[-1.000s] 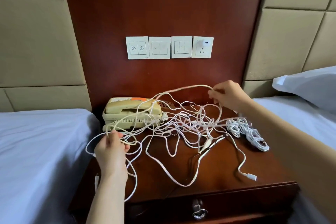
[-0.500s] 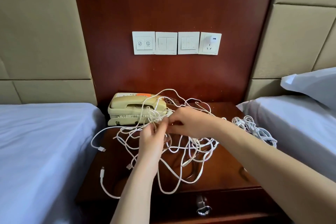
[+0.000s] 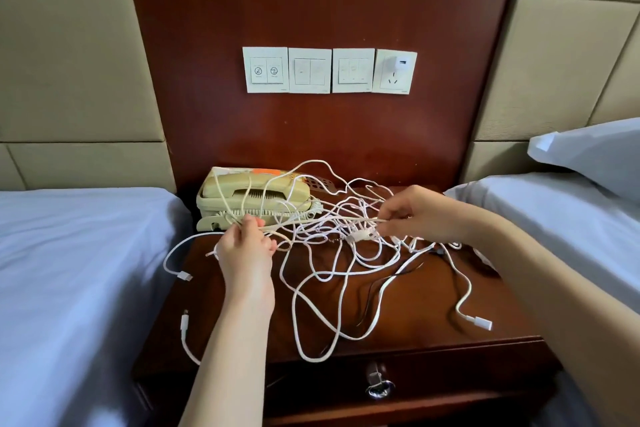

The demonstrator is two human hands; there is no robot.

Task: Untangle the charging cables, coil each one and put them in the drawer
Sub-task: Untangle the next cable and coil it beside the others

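A tangle of white charging cables (image 3: 332,253) sprawls over the dark wooden nightstand (image 3: 415,315) and partly over the phone. My left hand (image 3: 247,253) grips a bunch of strands at the tangle's left side, just in front of the phone. My right hand (image 3: 415,215) pinches strands at the right side, and a taut run of cable stretches between the two hands. Loose plug ends lie at the left (image 3: 185,276), the front left (image 3: 184,322) and the front right (image 3: 479,322). The drawer (image 3: 433,381) below is closed, with a metal knob (image 3: 378,385).
A beige corded telephone (image 3: 242,198) stands at the back left of the nightstand. Beds with pale blue sheets flank it on the left (image 3: 69,270) and the right (image 3: 561,218). Wall switches and a socket (image 3: 329,70) are mounted on the wooden panel above.
My hands met at the middle of the tangle half a second ago; they have since drawn apart, stretching a cable between them. The tangle has spread wider over the nightstand.
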